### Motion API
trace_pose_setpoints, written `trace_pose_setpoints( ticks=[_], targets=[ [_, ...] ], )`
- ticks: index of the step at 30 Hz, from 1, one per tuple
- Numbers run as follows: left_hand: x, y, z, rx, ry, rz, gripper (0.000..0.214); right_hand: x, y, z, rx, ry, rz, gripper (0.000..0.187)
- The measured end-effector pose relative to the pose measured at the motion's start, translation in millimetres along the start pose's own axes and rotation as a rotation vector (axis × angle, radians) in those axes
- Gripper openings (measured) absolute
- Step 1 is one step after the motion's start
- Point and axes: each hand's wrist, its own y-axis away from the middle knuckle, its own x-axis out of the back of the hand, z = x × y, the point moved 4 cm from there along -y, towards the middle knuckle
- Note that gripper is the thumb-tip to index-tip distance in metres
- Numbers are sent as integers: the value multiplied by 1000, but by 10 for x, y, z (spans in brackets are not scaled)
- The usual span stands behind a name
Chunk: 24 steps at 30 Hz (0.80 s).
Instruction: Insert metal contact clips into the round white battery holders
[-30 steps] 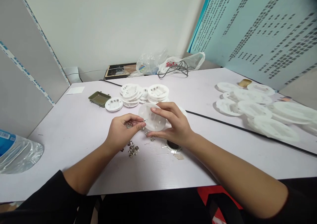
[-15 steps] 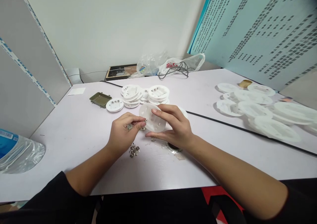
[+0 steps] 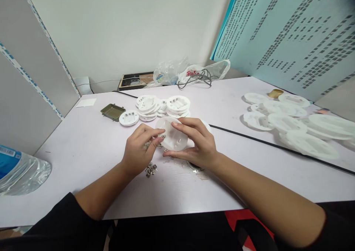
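My right hand grips a round white plastic disc with slots in it, held tilted just above the table. My left hand is closed, its fingertips pinching a small metal piece against the disc's left edge. More small metal pieces lie in a little pile on the table right below my left hand. A dark round part sits on the table under my right wrist, mostly hidden.
Stacks of white discs stand behind my hands, beside an olive-green box. Larger white round covers spread over the right table. A water bottle lies at the left edge. Plastic bags and cables sit by the back wall.
My left hand has shifted slightly right and pressed closer to the disc. My right hand has tipped the disc a little lower.
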Motion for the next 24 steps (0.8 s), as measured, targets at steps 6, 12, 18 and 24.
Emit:
trace_pose_setpoints(
  ticks=[6,12,18,24],
  targets=[
    [32,-31,-60,-41,16,-47,10,30,-25,15,-15,-12,40,84],
    [59,-47,-57,-271,-67,-99,17,36,-13,45,-61,4,25,90],
    [42,-38,-37,-241,-94,-105,20,39,-15,40,-22,-21,15,89],
    [-7,-17,-24,-238,-197,-131,21,3,5,33,40,-14,-71,84]
  ],
)
